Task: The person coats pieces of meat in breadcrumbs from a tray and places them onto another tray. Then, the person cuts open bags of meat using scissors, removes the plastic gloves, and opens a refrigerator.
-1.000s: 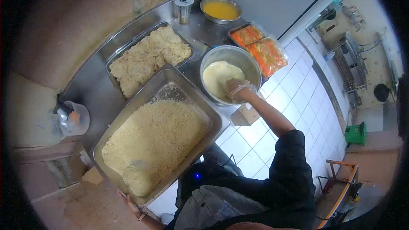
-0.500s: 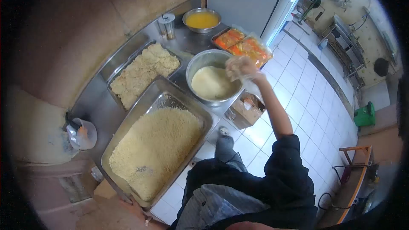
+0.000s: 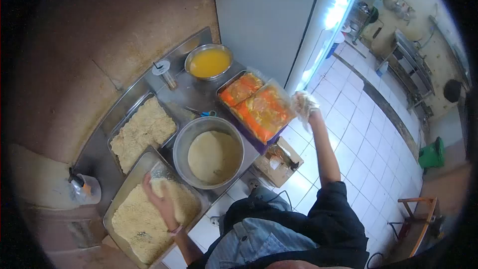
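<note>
- While crumbs (image 3: 132, 219) filled much of the tray (image 3: 149, 158), one left hand (image 3: 160, 200), bare, open, fingers spread, over them; contact could not be told.
- One pot (image 3: 181, 154) of batter (image 3: 214, 154), up and right of the left hand, the nearer hand.
- Orange packets (image 3: 266, 112), on the table (image 3: 196, 97) beyond the pot.
- One right hand (image 3: 306, 107), gloved, just right of the packets; grip undeterminable.
- One bowl (image 3: 209, 77), farthest.

Can pass from above into the pot (image 3: 211, 124) and over the floor tiles (image 3: 371, 154) beside the right hand (image 3: 305, 106). Meets packets (image 3: 264, 110) just left of that hand and the grey panel (image 3: 263, 20) beyond them.
</note>
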